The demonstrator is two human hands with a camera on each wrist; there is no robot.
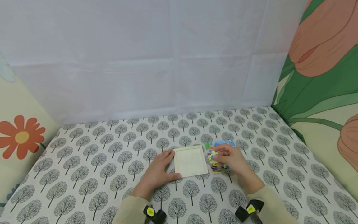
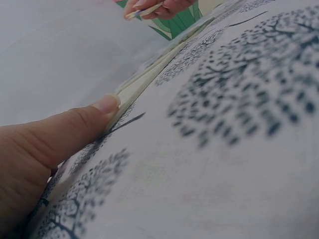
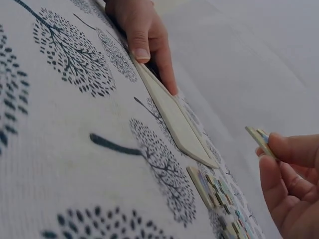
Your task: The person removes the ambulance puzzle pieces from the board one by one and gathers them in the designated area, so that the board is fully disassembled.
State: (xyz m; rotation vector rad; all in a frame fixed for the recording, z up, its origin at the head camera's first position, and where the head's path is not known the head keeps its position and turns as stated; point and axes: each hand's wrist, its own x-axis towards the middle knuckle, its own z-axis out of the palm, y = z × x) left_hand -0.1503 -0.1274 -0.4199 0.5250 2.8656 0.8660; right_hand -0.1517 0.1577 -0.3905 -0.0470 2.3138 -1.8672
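A shallow cream puzzle tray (image 1: 191, 161) with a raised rim lies flat on the patterned cloth, nothing inside it. My left hand (image 1: 158, 172) rests at its left side, thumb touching the lower left corner and fingers stretched along the left edge. To the right of the tray, my right hand (image 1: 230, 158) is raised over a group of colourful puzzle pieces (image 1: 216, 169). Between its thumb and fingers it pinches one thin puzzle piece (image 3: 259, 142), tilted and clear of the cloth. Part of the group is hidden under that hand in the head view.
A white cloth (image 1: 134, 74) printed with nothing hangs behind the table. The tablecloth (image 1: 92, 174) carries black tree prints. Flower-printed panels (image 1: 321, 102) stand at both sides. Each wrist wears a black strap (image 1: 250, 209).
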